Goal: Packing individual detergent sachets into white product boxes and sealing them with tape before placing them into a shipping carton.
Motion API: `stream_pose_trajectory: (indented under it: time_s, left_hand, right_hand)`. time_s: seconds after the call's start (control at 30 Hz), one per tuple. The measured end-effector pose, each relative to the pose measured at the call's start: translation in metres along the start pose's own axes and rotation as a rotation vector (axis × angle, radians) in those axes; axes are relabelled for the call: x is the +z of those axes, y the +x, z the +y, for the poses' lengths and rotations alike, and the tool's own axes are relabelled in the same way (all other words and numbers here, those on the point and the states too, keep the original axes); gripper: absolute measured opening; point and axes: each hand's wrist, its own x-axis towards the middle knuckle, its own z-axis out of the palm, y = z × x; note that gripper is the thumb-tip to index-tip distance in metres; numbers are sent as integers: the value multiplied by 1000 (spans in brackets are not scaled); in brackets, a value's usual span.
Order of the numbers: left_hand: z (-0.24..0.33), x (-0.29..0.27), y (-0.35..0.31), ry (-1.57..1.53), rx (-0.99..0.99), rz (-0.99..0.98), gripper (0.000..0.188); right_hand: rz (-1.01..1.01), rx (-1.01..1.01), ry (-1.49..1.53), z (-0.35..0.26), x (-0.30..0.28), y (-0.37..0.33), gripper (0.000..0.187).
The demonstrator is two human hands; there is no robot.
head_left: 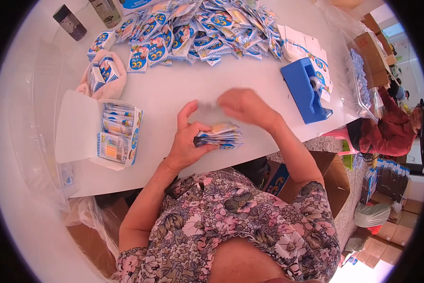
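Near the table's front edge, the left hand (186, 141) clamps a stack of sachets (220, 136), long axis running left to right. Just beyond, the blurred right hand (242, 106) hovers, its grip unclear; the sachet heap (198, 33) lies well farther back.

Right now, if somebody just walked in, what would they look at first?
Probably the big heap of blue-and-white packets spread across the far side of the white table. Next, the left hand gripping a small stack of packets near the table's front edge, with the right hand blurred just above it. The bright blue tape dispenser on the right stands out too.
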Motion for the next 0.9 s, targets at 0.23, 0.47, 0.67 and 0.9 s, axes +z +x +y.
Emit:
stream_pose_trajectory:
  time_s: [0.23,0.47,0.67,0.9]
  left_hand:
    - [-1,11,-7,-351,-337,-53,53]
    - [4,3,1,-126,-151,-98,54]
    - [0,-2,1,-137,-82,-130,52]
    - [-5,2,2,-182,-89,-116,52]
  right_hand:
    - [226,-24,-202,30,19,81,15]
    - [390,80,-362,58,26,102,13]
    - [342,179,247,46,8,21,41]
    - [256,263,100,35,-2,-26,49]
